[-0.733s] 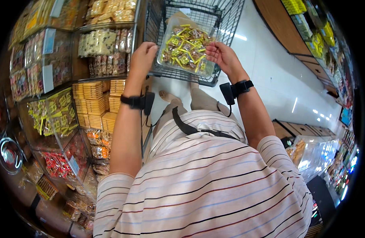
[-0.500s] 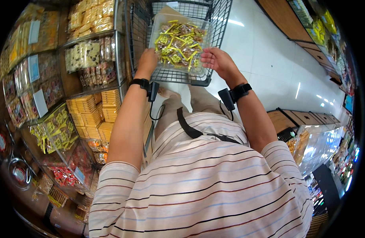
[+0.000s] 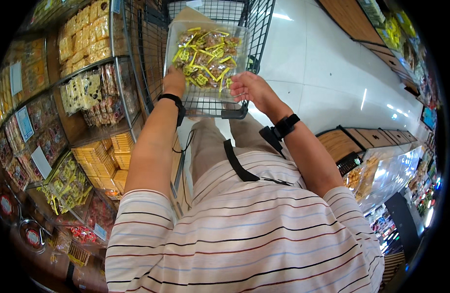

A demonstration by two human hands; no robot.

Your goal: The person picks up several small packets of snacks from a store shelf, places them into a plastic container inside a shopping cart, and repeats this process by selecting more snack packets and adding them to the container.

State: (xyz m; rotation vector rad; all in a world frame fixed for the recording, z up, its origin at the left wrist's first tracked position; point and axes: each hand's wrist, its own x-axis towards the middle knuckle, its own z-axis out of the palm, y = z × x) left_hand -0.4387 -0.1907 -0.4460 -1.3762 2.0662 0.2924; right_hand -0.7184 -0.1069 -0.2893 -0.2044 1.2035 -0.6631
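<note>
A clear plastic tub [image 3: 240, 49], filled with small snack packets [image 3: 205, 54] in clear wrap with yellow strips, is at the near end of a black wire shopping cart [image 3: 260, 35]. My left hand [image 3: 174, 82] is closed on the tub's near left side, its fingertips partly hidden. At the near right corner, my right hand [image 3: 249, 89] holds the tub's side with bent fingers. Whether the tub rests on the cart or is held just above it, I cannot tell. Brown cardboard [image 3: 189, 15] shows behind the tub.
Tiered shelves [image 3: 121, 80] of wrapped snacks in clear bins stand close on the left, right beside the cart. A pale tiled floor [image 3: 303, 73] lies to the right. Wooden display counters [image 3: 340, 141] line the far right side.
The cart, tub and both hands now appear further left and slightly lower. My right hand's fingers, straighter before, are more bent at the tub's corner. The shelves have shifted left too.
</note>
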